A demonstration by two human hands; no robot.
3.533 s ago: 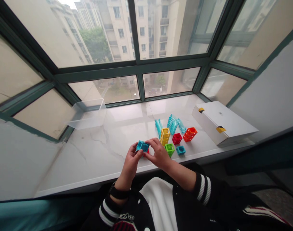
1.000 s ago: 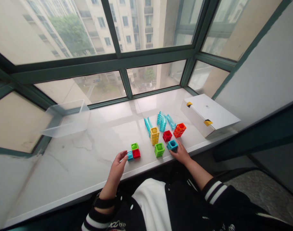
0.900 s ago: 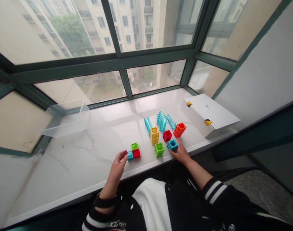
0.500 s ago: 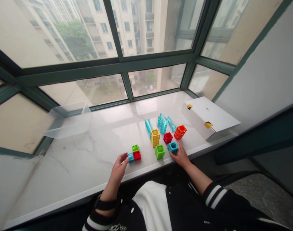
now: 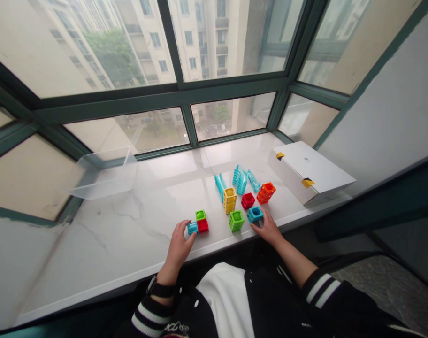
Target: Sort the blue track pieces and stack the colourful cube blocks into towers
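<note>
A joined cluster of a blue, a red and a small green block (image 5: 199, 224) sits on the marble windowsill (image 5: 136, 225). My left hand (image 5: 179, 246) rests beside it, thumb and fingers pinching the blue end. My right hand (image 5: 268, 227) grips a small blue cube (image 5: 255, 214) that stands on the sill. Between the hands stands a green cube (image 5: 237, 220). Behind it are a tall yellow block (image 5: 230, 200), a red cube (image 5: 248, 201), an orange block (image 5: 266, 192) and several translucent blue curved track pieces (image 5: 240, 178).
A clear plastic bin (image 5: 106, 173) stands at the back left of the sill near the window frame. A white cardboard box (image 5: 310, 171) with yellow tape lies at the right end. Window glass rises behind everything.
3.5 s ago both hands held the blue piece in the air. The cluster now lies on the sill under my left hand, and my right hand has gone to the small blue cube.
</note>
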